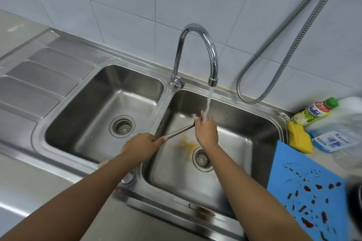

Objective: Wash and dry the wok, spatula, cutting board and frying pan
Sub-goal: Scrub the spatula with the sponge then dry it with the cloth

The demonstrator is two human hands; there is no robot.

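The spatula is held at both ends over the right basin of the steel sink. Its slim metal handle is clasped in the left grip, whose fingers are curled round the near end with the forefinger laid along the shaft. The far end is covered by the right grip, whose fingers are curled over the head, so that most of the head is hidden beneath them; only a pale edge is seen at the fingertips. The handle slants up from left to right between the two. A stream of water is poured from the curved tap straight onto the right grip and the covered head. An orange smear is seen on the basin floor just beside the drain. To the right, well apart from both grips, the blue cutting board is laid on the tabletop with one corner over the sink's rim, and is spotted with dark red stains. Behind it a yellow sponge and a green-capped bottle are placed.
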